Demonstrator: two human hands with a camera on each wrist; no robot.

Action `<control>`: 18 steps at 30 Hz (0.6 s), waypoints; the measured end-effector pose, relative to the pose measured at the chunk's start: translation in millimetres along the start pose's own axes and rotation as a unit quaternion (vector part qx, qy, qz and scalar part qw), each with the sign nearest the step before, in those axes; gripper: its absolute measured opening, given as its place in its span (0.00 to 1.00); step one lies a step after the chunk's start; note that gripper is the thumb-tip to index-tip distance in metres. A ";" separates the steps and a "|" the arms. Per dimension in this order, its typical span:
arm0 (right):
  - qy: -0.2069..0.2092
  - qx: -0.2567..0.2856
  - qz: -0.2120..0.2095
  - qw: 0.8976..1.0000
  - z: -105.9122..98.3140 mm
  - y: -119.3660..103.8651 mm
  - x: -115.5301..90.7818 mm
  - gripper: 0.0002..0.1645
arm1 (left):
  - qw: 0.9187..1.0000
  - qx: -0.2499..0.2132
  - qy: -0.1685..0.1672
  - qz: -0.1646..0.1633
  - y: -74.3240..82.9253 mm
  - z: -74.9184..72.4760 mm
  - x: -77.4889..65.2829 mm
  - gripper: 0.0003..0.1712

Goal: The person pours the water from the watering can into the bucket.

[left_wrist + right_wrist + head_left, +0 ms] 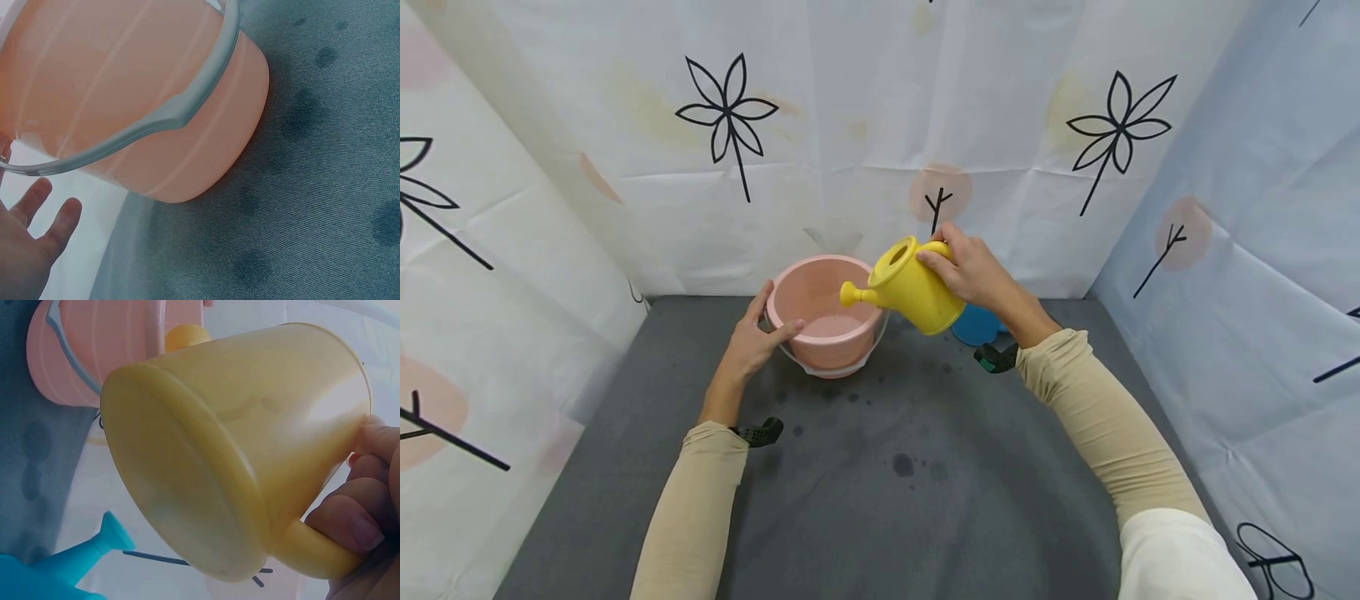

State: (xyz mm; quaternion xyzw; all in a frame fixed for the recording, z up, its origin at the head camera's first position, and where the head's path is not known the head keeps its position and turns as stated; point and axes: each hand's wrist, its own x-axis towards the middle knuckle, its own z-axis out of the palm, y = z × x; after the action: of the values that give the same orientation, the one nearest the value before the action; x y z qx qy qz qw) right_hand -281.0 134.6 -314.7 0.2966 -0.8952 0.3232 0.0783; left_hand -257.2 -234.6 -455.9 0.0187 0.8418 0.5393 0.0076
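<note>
A pink bucket (831, 354) stands upright near the back wall, its pale handle (156, 119) hanging down the front. My left hand (751, 342) holds the bucket's left rim, thumb over the edge; in the left wrist view two of its fingers (62, 222) stretch out beside the bucket. My right hand (970, 267) grips the handle of a yellow watering can (917, 292). The can tilts left with its rose (850, 293) over the bucket's opening. In the right wrist view the can's round base (175, 481) faces the camera. No stream of water shows at the rose.
A blue watering can (976, 325) with a spout (87, 550) stands behind my right wrist, partly hidden. Dark wet spots (903, 465) mark the grey table (865, 533). White patterned sheets (850, 125) enclose its back and sides.
</note>
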 end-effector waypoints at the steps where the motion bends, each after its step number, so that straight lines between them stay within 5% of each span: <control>1: 0.000 0.000 0.000 1.000 0.1 0.5 -0.1 0.14 | 1.000 0.000 0.000 0.000 -0.2 0.3 0.3 0.59; 18: -0.005 0.002 -0.001 1.000 -1.2 -0.7 0.5 0.14 | 1.000 -0.001 0.001 -0.001 -2.9 0.7 0.8 0.59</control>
State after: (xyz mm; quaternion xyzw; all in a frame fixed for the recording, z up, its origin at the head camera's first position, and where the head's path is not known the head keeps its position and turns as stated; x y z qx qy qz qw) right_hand -281.0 134.7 -313.2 0.2989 -0.8948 0.3232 0.0739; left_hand -258.0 -235.2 -458.8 0.0178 0.8413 0.5402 0.0073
